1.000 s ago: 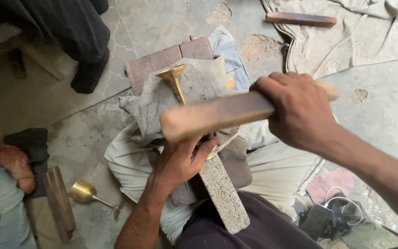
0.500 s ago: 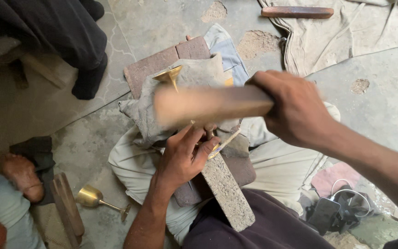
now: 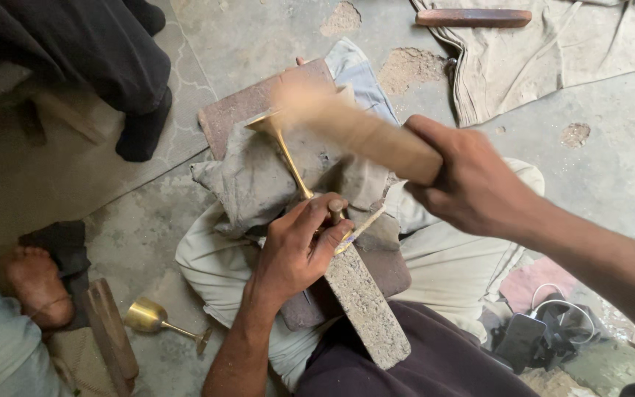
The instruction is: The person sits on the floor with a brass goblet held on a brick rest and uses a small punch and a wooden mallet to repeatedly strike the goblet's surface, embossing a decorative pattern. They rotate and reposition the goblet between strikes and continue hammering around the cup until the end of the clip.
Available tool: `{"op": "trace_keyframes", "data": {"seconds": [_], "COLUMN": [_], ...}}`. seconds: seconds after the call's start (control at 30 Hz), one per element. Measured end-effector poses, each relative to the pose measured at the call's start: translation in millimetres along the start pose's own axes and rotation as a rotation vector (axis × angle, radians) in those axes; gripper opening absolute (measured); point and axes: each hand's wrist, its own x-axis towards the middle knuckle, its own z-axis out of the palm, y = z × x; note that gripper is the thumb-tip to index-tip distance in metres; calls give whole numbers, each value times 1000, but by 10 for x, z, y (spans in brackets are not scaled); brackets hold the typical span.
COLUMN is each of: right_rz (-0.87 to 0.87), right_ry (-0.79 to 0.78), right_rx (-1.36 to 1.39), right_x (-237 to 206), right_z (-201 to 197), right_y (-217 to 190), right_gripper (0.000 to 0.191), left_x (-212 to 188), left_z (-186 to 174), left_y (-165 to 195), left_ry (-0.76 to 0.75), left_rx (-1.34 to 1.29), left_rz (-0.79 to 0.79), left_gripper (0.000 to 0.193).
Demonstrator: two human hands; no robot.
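My right hand (image 3: 472, 180) grips a thick wooden stick (image 3: 354, 129), blurred with motion, its far end down near the cup of a brass goblet (image 3: 288, 154). The goblet lies on a grey cloth (image 3: 259, 184) over a reddish brick (image 3: 251, 99), cup pointing away from me. My left hand (image 3: 295, 250) holds the goblet by its stem and base, with a thin flat strip under the fingers. A rough stone bar (image 3: 365, 309) slopes from under that hand toward my lap.
A second brass goblet (image 3: 159, 320) lies on the floor at lower left beside a wooden block (image 3: 112, 338) and another person's bare foot (image 3: 38, 283). A wooden stick (image 3: 472, 16) rests on beige cloth at the top. A phone and cables (image 3: 531, 331) sit at lower right.
My right hand has swung the wooden stick from level above the goblet down toward its cup. My left hand keeps its hold on the stem.
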Motion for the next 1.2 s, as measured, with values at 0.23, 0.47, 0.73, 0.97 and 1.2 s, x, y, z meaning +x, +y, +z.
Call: {"op": "trace_keyframes", "data": {"seconds": [0.23,0.47,0.73,0.97,1.2], "right_rz": [-207,-236,-317,-301,-109], "right_ry": [155,207,375,307,34], "right_rx": [-51,-309,-433,-438,-287], "right_x": [-41,-119,-245,-272,-319], "right_z": [14,41,115,145,21], "right_y": [25,19,60,117,23], "right_gripper": [33,29,34,32,38], "left_x": [10,-3,-18,0,29], "left_z": [-28,-23,23,-26,-119], "left_y": [39,8,-65,-43,32], "left_ry": [-29,27,-55,-62,114], "left_rx": [16,68,-7,41,-136], "left_rz": [-21,150,82,95,-107], "left_gripper": [25,30,29,19,26]}}
